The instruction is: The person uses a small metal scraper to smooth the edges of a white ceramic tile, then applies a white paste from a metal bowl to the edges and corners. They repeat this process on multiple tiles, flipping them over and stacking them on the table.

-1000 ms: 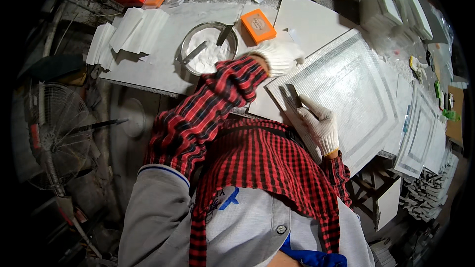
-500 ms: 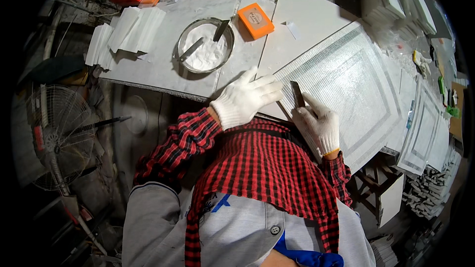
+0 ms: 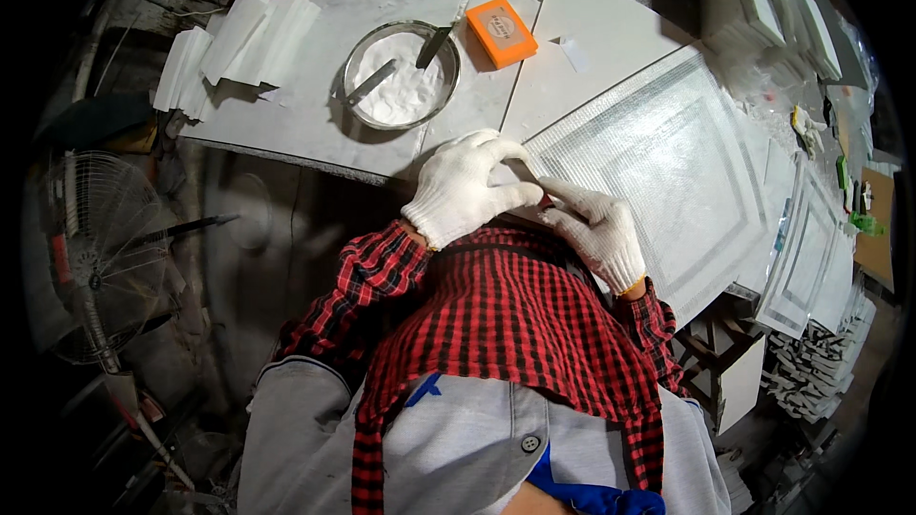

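Observation:
My left hand [image 3: 468, 183], in a white knit glove, is curled at the near corner of a mosaic panel [image 3: 658, 167]. Its fingertips meet those of my gloved right hand [image 3: 603, 231] above the panel's near left edge. A small dark, reddish bit of a flat scraper blade [image 3: 546, 200] shows between the two hands; the gloves hide most of it. My right thumb and fingers pinch it. What the left fingers grip is hidden. The panel is pale, with darker grey bands forming nested frames.
A metal bowl [image 3: 348, 86] of white paste holds two flat blades. Around it lie an orange box [image 3: 503, 32] and white strips [image 3: 258, 43]. Stacked white tiles [image 3: 749, 5] stand at far right, a second panel [image 3: 811, 238] beyond mine. A fan [image 3: 95, 257] is at left.
My left hand has gone from flat with fingers spread to curled against the right. The right hand has drawn left and nearer, and its blade, plainly visible before, is mostly hidden.

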A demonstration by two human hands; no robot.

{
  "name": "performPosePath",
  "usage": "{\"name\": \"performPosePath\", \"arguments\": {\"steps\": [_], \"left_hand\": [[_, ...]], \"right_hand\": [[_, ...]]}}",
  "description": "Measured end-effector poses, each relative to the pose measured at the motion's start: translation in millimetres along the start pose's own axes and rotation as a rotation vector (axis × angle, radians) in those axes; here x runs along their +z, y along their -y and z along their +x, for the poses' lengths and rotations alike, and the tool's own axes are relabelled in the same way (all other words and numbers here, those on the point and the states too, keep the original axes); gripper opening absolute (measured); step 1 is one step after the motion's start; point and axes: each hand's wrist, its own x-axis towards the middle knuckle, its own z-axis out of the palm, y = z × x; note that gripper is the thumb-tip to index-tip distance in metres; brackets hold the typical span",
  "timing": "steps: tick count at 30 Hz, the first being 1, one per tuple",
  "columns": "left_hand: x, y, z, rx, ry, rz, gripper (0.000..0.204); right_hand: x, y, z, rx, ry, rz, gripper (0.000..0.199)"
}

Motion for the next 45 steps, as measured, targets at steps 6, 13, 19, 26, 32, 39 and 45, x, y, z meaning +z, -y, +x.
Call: {"name": "performPosePath", "arguments": {"steps": [6, 13, 19, 26, 32, 39, 45], "left_hand": [[-3.4, 13.7, -6.1, 0.060, 0.016, -0.083, 0.019], [-7.5, 16.8, 3.4, 0.264, 0.060, 0.045, 0.014], [11.0, 39.5, 36.4, 0.315, -0.239, 0.206, 0.014], [27.7, 49.8, 42.8, 0.197, -0.247, 0.254, 0.015], [35.0, 58.7, 47.0, 0.262, -0.341, 0.310, 0.015], [22.4, 48.3, 47.0, 0.203, -0.215, 0.242, 0.018], [21.1, 47.0, 48.9, 0.189, -0.202, 0.233, 0.017]], "right_hand": [[2.6, -7.5, 6.1, -0.143, -0.026, -0.247, 0.029], [-5.0, -4.8, 19.9, -0.214, -0.201, -0.446, 0.019], [-0.9, -14.0, 44.1, -0.180, -0.309, -0.338, 0.018], [9.9, -27.2, 59.1, -0.311, -0.451, -0.415, 0.017], [9.8, -28.6, 60.1, -0.285, -0.413, -0.493, 0.016], [10.5, -29.7, 59.3, -0.275, -0.405, -0.455, 0.015], [11.1, -22.7, 54.9, -0.242, -0.398, -0.328, 0.015]]}}
